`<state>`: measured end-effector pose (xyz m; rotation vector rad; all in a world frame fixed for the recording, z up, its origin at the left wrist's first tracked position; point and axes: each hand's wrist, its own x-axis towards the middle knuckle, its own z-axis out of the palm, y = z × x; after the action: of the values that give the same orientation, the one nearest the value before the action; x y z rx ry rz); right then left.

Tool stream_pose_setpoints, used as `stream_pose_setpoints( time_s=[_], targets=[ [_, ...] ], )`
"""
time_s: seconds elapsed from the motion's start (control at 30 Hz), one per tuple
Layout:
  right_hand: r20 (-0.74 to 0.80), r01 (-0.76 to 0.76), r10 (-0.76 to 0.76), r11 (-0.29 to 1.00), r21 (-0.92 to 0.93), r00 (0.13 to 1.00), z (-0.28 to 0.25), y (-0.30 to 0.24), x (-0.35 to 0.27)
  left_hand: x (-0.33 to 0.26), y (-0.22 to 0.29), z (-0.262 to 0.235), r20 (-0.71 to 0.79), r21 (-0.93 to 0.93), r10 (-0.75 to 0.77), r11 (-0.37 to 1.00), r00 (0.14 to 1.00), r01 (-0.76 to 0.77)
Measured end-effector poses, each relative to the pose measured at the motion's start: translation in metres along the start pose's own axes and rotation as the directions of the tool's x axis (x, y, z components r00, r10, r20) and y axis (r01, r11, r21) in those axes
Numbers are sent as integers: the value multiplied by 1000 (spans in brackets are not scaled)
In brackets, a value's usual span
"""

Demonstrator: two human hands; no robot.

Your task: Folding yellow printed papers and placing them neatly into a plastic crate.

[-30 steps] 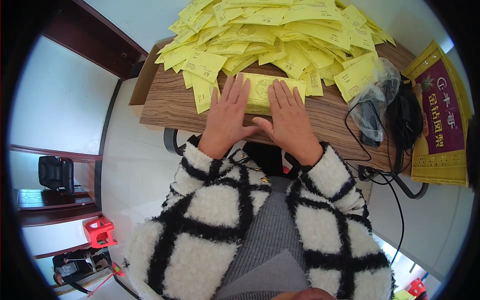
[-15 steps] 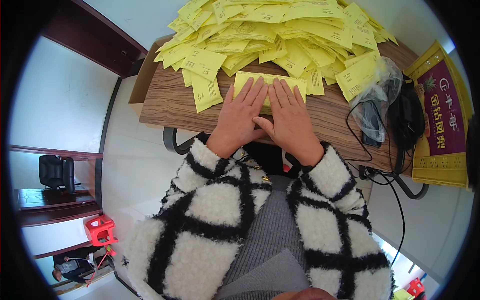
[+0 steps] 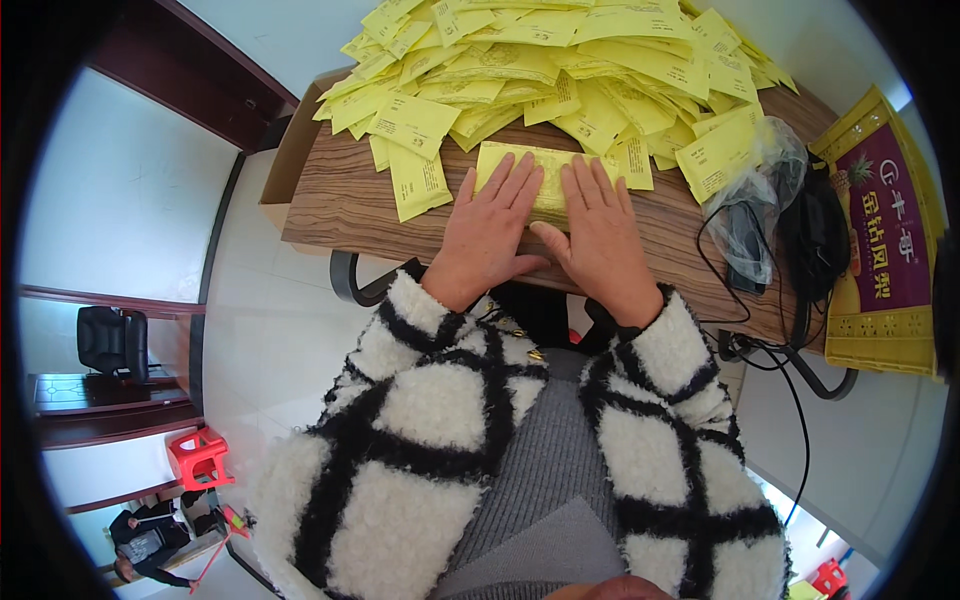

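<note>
A yellow packet (image 3: 551, 205) lies on the wood-grain table (image 3: 350, 200), crosswise in front of me. My left hand (image 3: 492, 222) rests flat on its left part, fingers stretched out. On its right part lies my right hand (image 3: 598, 225), palm down, with the thumb pointing toward the left hand. A strip of the packet shows between the two hands; the rest is partly covered by the fingers. Just beyond it rises a big heap of similar flat yellow packets (image 3: 500, 65). One loose packet (image 3: 418, 183) pokes out of the heap near my left hand.
On the right of the table are a clear plastic bag (image 3: 765, 165), a black bundle (image 3: 815, 220) and dark cables (image 3: 740, 300). A yellow crate (image 3: 875, 335) stands at the far right. A cardboard box (image 3: 283, 165) adjoins the table's left end. Another person (image 3: 150, 540) is at the lower left.
My hands have spread apart sideways over the packet, baring more of its middle. The person at the lower left has shifted.
</note>
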<state>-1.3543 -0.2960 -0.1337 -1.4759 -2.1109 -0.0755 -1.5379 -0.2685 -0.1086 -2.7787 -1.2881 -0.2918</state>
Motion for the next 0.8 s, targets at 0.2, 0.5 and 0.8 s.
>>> stream_pose_setpoints(
  time_s=[0.2,0.5,0.8],
  targets=[
    [5,-87,87,996,12,996,-3,10,-10,-1,2,-2,29,49,-2,999,1000,0],
    [107,-330,313,908,257,944,-26,51,-15,6,1,-6,57,77,30,996,998,-35],
    [87,-457,494,705,542,865,-16,76,-27,49,-25,-30,105,19,256,966,961,-260]
  ],
)
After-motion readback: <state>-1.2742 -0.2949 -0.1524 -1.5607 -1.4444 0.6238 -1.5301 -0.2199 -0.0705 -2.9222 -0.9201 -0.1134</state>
